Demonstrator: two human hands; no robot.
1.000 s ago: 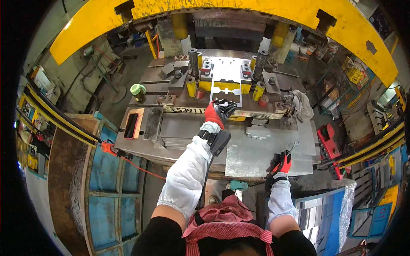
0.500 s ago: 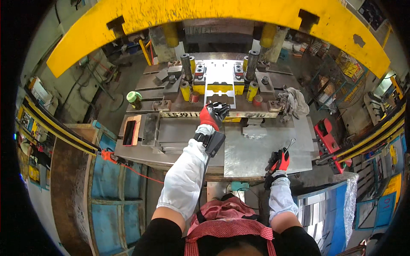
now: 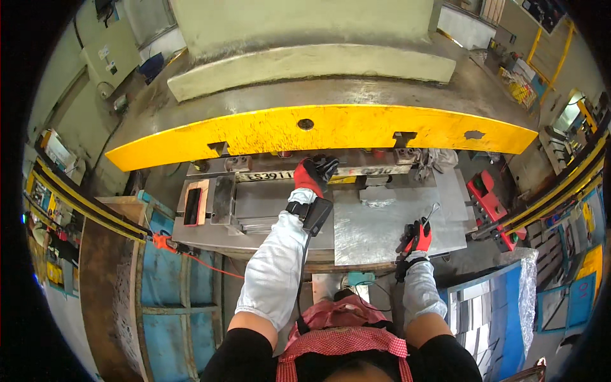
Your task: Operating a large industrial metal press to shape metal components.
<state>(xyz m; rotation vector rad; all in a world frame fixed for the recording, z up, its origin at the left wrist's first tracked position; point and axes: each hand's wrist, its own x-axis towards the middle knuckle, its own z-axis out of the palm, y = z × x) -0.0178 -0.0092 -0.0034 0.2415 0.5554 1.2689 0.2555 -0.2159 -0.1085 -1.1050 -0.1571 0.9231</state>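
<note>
My left hand (image 3: 316, 175), in a red and black glove, is at the front edge of the press bed, just below the yellow press ram (image 3: 356, 124). Its fingers point right, somewhat apart, with nothing visible in them. Over a flat metal sheet (image 3: 363, 232) on the right of the table, my right hand (image 3: 417, 238) is closed around a slim metal tool with a loop-shaped tip (image 3: 435, 209). The lowered ram hides the die behind it. A small stack of cut metal pieces (image 3: 378, 196) lies on the sheet's far part.
Stacked metal sheets (image 3: 261, 210) lie left of my left arm, beside a dark phone-like slab (image 3: 193, 205) on a board. A grey rag (image 3: 436, 162) hangs at the bed's right end. Right of the table stands a red metal stand (image 3: 490, 204); blue panels (image 3: 159, 274) are at left.
The yellow ram has come down, covering the die, its posts and the bright plate. My left hand has shifted slightly left, its fingers a little more bent; my right hand stays nearly in place.
</note>
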